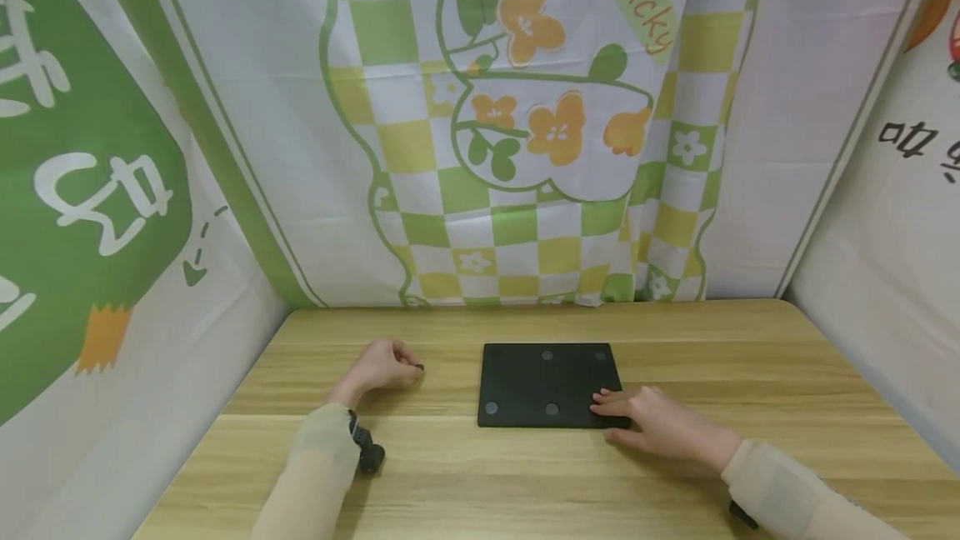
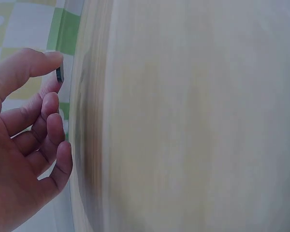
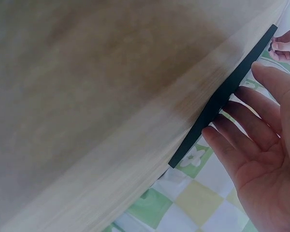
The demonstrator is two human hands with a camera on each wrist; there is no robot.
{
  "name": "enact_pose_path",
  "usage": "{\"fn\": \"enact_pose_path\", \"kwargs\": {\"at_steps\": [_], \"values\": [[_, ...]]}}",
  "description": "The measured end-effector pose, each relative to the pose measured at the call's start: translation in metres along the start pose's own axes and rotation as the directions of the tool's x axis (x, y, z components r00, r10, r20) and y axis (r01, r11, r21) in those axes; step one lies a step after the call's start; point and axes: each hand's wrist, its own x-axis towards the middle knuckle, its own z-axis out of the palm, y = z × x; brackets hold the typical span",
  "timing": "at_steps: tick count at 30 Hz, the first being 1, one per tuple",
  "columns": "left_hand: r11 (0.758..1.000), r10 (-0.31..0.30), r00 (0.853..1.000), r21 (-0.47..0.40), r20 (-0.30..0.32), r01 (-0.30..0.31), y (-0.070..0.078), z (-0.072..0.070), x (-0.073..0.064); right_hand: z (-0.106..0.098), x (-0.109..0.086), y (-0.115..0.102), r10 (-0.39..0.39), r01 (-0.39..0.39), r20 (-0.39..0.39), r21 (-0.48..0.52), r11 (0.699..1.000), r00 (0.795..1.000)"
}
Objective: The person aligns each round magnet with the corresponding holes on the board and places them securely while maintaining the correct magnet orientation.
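Note:
Between thumb and index finger, my left hand [image 1: 386, 365] pinches a small, thin dark piece [image 2: 60, 74], seen edge-on in the left wrist view. That hand is left of a flat black rectangular board [image 1: 517, 382], with a gap of wood between them. Round grey spots, several of them, sit along the board's far and near edges. My right hand [image 1: 648, 423] rests its extended fingers on the board's near right corner, thumb by the near edge. In the right wrist view the board [image 3: 227, 92] shows as a thin dark slab under the fingertips.
The wooden table [image 1: 525, 486] spreads around the board and ends at a patterned curtain [image 1: 517, 227] behind. Printed cloth walls [image 1: 135, 215] stand on the left and right. A small black device [image 1: 367, 450] is strapped to the left wrist.

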Motion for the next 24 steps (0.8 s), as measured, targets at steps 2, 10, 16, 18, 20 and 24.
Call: {"fn": "enact_pose_path", "kwargs": {"at_steps": [2,10,16,18,20,24], "values": [[1.000,0.013,1.000,-0.004,-0.005,-0.013,0.003,0.002,0.001,0.000,0.000,0.000,0.006,-0.006,0.006,-0.001,1.000,1.000],[0.999,0.029,1.000,-0.032,-0.008,-0.029,0.009,0.007,0.005,0.001,-0.001,0.000,0.022,-0.021,0.011,-0.010,1.000,1.000],[0.998,0.016,1.000,-0.054,-0.007,-0.017,0.015,0.009,0.007,0.001,-0.001,0.000,0.028,-0.028,0.013,-0.006,1.000,1.000],[0.998,0.017,1.000,-0.054,-0.005,-0.017,0.017,0.010,0.007,0.001,-0.001,0.000,0.029,-0.029,0.013,-0.008,1.000,0.999],[0.998,0.017,1.000,-0.054,-0.005,-0.017,0.019,0.011,0.007,0.001,-0.001,0.000,0.030,-0.030,0.012,-0.009,1.000,0.999],[0.998,0.025,1.000,-0.056,-0.002,-0.025,0.022,0.014,0.009,0.001,-0.001,-0.001,0.033,-0.033,0.010,-0.011,0.999,0.999]]}}
